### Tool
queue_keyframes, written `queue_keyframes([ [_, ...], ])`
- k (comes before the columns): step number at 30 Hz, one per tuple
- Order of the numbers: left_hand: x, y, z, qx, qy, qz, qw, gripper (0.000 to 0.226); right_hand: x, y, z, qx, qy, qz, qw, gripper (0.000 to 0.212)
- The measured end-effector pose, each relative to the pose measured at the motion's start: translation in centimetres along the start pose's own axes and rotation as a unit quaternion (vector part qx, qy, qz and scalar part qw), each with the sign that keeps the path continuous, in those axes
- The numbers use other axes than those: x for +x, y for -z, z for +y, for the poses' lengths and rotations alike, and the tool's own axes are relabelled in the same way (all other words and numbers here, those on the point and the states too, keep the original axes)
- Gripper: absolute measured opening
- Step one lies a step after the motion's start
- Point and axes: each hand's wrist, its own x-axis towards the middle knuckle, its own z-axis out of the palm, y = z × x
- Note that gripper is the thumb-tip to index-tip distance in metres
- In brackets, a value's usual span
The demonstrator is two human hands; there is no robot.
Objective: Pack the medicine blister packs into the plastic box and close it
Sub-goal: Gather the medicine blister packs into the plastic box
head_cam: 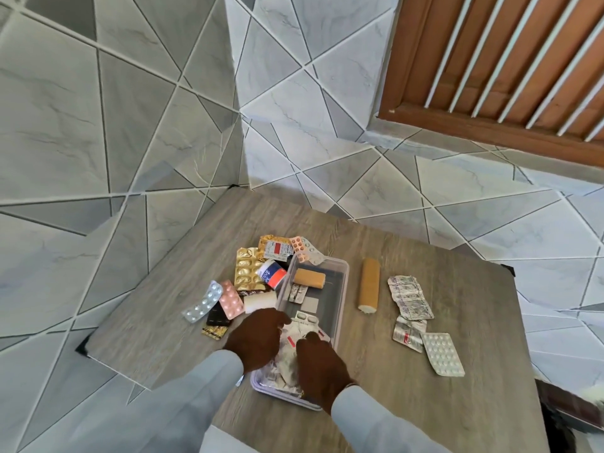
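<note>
A clear plastic box lies open on a wooden table, with no lid in sight. Inside it are a tan bandage roll, a few small packs and a heap of silver blister packs at the near end. My left hand and my right hand both rest on that heap, fingers curled over the packs. Left of the box lie gold blister packs, a pink pack and a silver strip. To the right lie crumpled silver packs and a white pack.
A second tan bandage roll lies right of the box. A tape roll and a white gauze roll sit at its left side. The table stands in a tiled corner below a wooden shutter.
</note>
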Motion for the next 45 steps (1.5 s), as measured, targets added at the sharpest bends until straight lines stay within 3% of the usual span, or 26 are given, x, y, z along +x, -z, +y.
queue_keyframes([
  [5,0.8,0.4,0.2,-0.001,-0.004,0.024,1.0,0.047,0.0,1.8,0.0,-0.065,0.032,-0.038,0.997,0.037],
  [12,1.5,3.5,-3.7,-0.046,0.046,0.151,0.986,0.033,3.0,5.4,0.3,0.016,0.053,0.041,0.998,0.047],
  [16,2.9,4.7,-5.9,0.037,0.084,0.125,0.988,0.042,6.2,6.9,-1.3,0.04,0.037,0.105,0.993,0.043],
  [21,5.9,4.2,-7.3,0.135,-0.006,0.069,0.989,0.051,11.2,7.6,-4.5,-0.032,0.03,0.118,0.992,0.053],
  [25,8.3,3.0,-8.9,0.234,-0.094,-0.002,0.968,0.049,15.5,6.5,-7.0,-0.099,0.003,0.108,0.989,0.051],
  [29,9.4,3.2,-9.7,0.286,-0.174,0.006,0.942,0.038,17.8,5.1,-8.2,-0.156,-0.05,0.067,0.984,0.049],
  [33,10.0,4.5,-10.6,0.2,-0.167,-0.04,0.965,0.041,18.8,4.8,-9.0,-0.183,-0.073,0.067,0.978,0.044],
  [36,10.1,5.6,-11.7,0.148,-0.168,-0.054,0.973,0.053,18.9,5.2,-9.1,-0.163,-0.075,0.074,0.981,0.056],
  [41,10.1,7.5,-12.3,0.089,-0.165,-0.054,0.981,0.066,17.7,7.8,-9.3,-0.021,-0.084,0.162,0.983,0.067],
  [45,9.6,8.4,-11.5,0.028,-0.139,-0.052,0.988,0.067,14.2,9.5,-6.3,0.103,-0.13,0.249,0.954,0.065],
])
